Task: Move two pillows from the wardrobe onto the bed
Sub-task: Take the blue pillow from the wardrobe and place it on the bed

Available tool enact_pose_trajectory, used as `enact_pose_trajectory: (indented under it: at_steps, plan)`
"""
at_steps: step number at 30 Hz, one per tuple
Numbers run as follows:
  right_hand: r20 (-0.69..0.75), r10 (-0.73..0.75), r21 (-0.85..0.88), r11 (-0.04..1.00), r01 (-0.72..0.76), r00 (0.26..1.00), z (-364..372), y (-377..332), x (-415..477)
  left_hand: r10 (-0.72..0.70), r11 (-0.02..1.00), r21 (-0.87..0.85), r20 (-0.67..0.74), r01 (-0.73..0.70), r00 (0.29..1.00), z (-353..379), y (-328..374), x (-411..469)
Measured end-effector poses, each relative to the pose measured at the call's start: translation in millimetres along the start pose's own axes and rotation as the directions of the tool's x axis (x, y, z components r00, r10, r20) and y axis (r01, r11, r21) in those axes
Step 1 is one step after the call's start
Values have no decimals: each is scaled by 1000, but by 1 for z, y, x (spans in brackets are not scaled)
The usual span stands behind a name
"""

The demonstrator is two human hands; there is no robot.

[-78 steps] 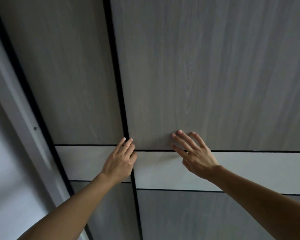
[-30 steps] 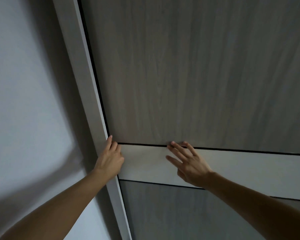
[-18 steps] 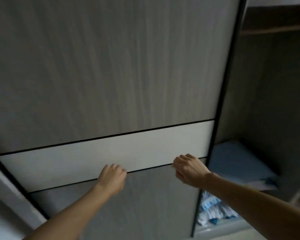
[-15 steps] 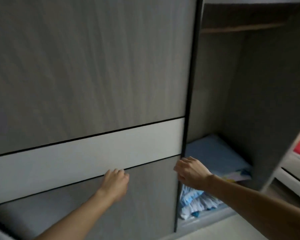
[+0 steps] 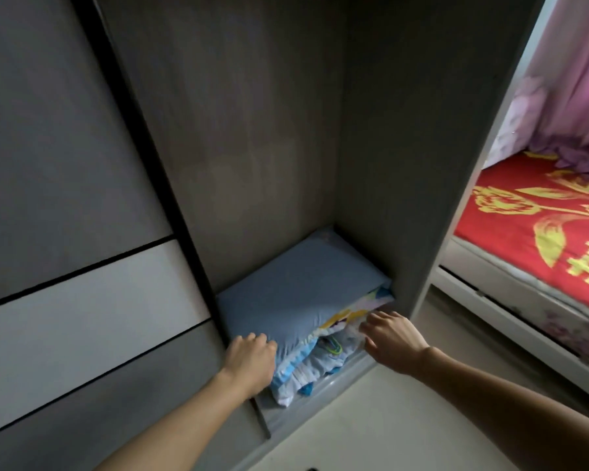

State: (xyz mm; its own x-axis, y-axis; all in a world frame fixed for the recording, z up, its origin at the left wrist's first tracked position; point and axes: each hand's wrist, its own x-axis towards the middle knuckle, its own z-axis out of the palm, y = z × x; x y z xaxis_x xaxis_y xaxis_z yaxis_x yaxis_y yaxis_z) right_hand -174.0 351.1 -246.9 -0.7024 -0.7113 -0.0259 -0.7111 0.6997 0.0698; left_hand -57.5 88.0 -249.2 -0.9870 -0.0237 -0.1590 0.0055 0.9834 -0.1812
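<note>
The wardrobe (image 5: 381,137) stands open, and two pillows lie stacked on its floor. The top pillow (image 5: 296,283) is plain blue on its upper face with a colourful printed edge. A second pillow (image 5: 323,363) with a blue and white print lies under it, mostly hidden. My left hand (image 5: 250,360) is at the top pillow's front left corner, fingers curled against it. My right hand (image 5: 390,336) hovers at the pillows' front right edge with fingers spread. The bed (image 5: 538,232) with a red and gold cover stands to the right.
The sliding door (image 5: 68,232), grey with a white band, fills the left. The wardrobe's right side panel (image 5: 463,198) stands between the pillows and the bed. A pink curtain (image 5: 578,79) hangs behind the bed. Pale floor (image 5: 371,423) lies below my arms.
The sliding door has gone left and the wardrobe's inside now shows. Both hands left the door and dropped to the pillows. The view has turned right and down, and the bed has come into sight.
</note>
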Motion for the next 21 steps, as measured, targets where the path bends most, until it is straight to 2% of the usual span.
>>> enact_pose_trajectory:
  at_steps: [6,14,17,21]
  plan:
    - [99,71,-13,997,-71,993,43,74,48,40,995,-97,81,-32,996,36,22,114]
    - [232,167,27,984,-178,958,96,142,143,-33,971,-221,269,95,963,92,26,230]
    - [304,146,60,983,-172,942,126,151,172,-74,959,-232,340,160,937,112,26,252]
    - [387,51,69,994,-84,921,173,162,217,-120,947,-232,384,222,915,141,26,280]
